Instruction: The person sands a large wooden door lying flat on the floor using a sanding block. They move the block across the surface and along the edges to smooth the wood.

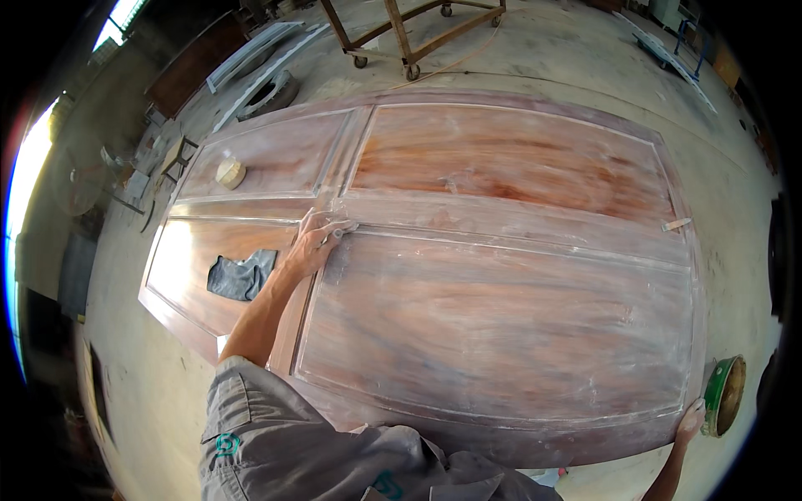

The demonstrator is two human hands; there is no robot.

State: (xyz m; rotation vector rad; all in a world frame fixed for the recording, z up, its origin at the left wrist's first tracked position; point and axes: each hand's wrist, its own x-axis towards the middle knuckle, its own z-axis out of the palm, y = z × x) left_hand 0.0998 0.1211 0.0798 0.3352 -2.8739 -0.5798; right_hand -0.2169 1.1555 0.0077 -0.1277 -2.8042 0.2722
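A large reddish-brown wooden door (501,326) with framed panels lies flat in front of me, streaked with whitish dust. My left hand (316,238) is at the meeting of the mouldings near its middle. Its fingers are bent and pressed down, closed on something small and greyish that I cannot make out. At the near right corner my right hand (690,420) holds the door's edge, fingers together. A dark grey cloth (241,275) lies crumpled on the near left panel. On the far left panel sits a small round pale tub or roll (230,173).
A green round container (723,396) stands beyond the right edge. A small flat stick-like piece (677,224) rests on the door's right frame. Behind are a wheeled wooden frame (409,42), a tyre (269,95) and a small stool (178,155).
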